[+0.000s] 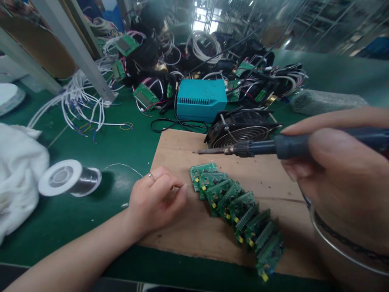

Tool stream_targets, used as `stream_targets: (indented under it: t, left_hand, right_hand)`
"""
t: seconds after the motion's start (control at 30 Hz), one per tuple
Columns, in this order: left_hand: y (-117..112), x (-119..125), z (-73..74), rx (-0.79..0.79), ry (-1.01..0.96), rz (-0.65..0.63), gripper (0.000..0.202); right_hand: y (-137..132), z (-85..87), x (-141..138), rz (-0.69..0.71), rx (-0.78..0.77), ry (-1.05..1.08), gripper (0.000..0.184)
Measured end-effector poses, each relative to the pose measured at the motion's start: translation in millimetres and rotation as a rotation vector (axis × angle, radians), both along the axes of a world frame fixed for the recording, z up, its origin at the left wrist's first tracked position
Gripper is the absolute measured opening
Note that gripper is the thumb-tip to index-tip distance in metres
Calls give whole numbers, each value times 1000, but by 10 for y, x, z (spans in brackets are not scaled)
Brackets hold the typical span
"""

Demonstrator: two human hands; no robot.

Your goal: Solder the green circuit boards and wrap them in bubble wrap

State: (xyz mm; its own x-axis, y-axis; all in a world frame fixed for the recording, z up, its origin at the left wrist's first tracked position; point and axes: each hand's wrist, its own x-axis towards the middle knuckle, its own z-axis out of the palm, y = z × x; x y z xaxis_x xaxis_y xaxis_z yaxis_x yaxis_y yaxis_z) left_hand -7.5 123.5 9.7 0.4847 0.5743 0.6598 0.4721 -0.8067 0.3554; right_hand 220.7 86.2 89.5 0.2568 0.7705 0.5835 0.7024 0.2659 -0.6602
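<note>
My right hand (pixel 343 174) is wrapped round the dark handle of a soldering iron (pixel 261 148). The iron points left, its tip above the cardboard sheet (pixel 173 150). My left hand (pixel 158 198) rests over the cardboard's left part, fingers curled in a pinch on solder wire (pixel 125 165). That thin wire runs to the hand from a white spool (pixel 62 177) lying on its side; its end by the fingertips is hard to see. Just right of my left hand, several green circuit boards (pixel 220 190) overlap in a slanting row, each with a small yellow part.
Behind the cardboard are a black fan (pixel 240 127) with a wire guard and a teal box (pixel 202 99) with a black cord. Wired assemblies (pixel 146 95) and white cables (pixel 80 93) crowd the back. A white cloth (pixel 20 174) lies at left, a metal post (pixel 75 44) beyond.
</note>
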Motion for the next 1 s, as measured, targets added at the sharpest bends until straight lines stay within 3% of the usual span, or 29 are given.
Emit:
stream_targets:
  t: [0.07, 0.17, 0.3, 0.4, 0.6, 1.0]
  left_hand:
    - [-32, 5, -23, 7, -18, -51, 13]
    - [-69, 16, -47, 21, -4, -97, 14]
    - [-74, 41, -67, 29, 38, -106, 20]
    - [-54, 51, -89, 53, 42, -89, 22]
    - [-16, 41, -111, 28, 59, -96, 17]
    - [-41, 26, -85, 6, 59, -111, 15]
  right_hand:
    - [-91, 36, 42, -53, -82, 84, 12]
    - [-177, -33, 106, -8, -223, 313, 12]
    - [-187, -305, 163, -9, -278, 768, 9]
    - [-163, -500, 186, -74, -269, 931, 8]
    - [-165, -667, 216, -98, -305, 993, 11]
    - [-215, -741, 216, -119, -332, 950, 13]
